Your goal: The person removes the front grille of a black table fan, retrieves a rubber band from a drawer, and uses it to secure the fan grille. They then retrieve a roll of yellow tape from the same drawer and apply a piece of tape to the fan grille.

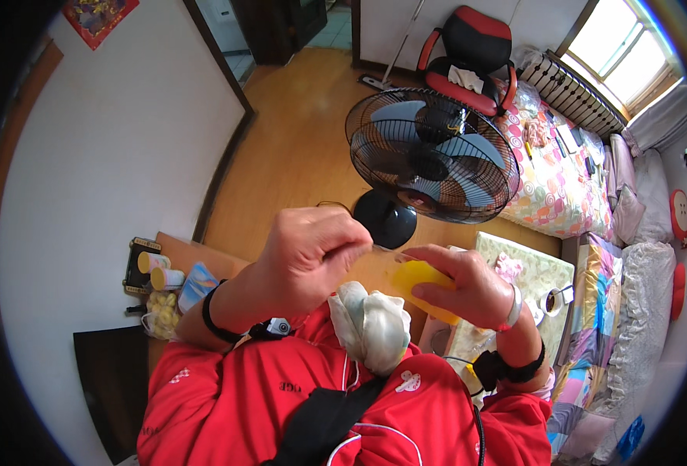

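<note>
My left hand (312,252) is raised in front of my chest, its thumb and fingertips pinched together. A thin, pale strand seems to run from that pinch toward my right hand (464,283), but it is too fine to name. My right fingers curve around a smooth yellow object (415,279), with the thumb lying across it; its kind cannot be made out. Below and between both hands, a bundled off-white cloth (371,326) rests against my red shirt.
Ahead stands a black floor fan (429,159). A marble-patterned table (468,342) with a cup (551,301) is at right, beside a bed (561,179). At left, paper cups (166,278) and a bag of yellowish pieces (161,314) sit on a wooden surface. A red-black chair (468,62) is farther back.
</note>
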Demonstrator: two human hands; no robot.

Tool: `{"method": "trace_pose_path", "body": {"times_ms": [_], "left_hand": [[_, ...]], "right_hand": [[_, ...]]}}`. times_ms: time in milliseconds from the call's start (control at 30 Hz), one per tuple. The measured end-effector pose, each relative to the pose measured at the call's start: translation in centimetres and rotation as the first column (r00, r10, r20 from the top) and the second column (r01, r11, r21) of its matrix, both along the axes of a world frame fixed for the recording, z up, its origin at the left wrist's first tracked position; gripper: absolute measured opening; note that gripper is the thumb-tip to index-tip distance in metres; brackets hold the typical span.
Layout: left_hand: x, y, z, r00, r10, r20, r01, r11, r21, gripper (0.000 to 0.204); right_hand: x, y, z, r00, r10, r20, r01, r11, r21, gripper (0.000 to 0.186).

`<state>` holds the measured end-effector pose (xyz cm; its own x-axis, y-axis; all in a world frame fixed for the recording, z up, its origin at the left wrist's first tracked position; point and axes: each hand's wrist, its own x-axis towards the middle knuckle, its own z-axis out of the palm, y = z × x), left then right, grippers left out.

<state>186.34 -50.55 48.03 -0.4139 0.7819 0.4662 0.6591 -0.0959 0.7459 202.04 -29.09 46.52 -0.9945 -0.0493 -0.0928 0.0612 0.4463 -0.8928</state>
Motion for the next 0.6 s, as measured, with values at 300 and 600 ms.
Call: {"method": "trace_pose_path", "body": {"times_ms": [300,600], "left_hand": [[1.1,-3.4,4.5,0.978,-0.207,0.034,0.206,0.978,0.033,0.014],[3.0,-4.9,9.1,0.759,-0.646,-0.084,0.627,0.691,0.36,0.01]], "right_hand": [[4.0,-3.6,5.4,0.99,-0.004,-0.144,0.011,0.999,0.047,0.02],[8.2,-6.3,12.9,0.856,0.2,-0.476,-0.034,0.942,0.333,0.041]]}}
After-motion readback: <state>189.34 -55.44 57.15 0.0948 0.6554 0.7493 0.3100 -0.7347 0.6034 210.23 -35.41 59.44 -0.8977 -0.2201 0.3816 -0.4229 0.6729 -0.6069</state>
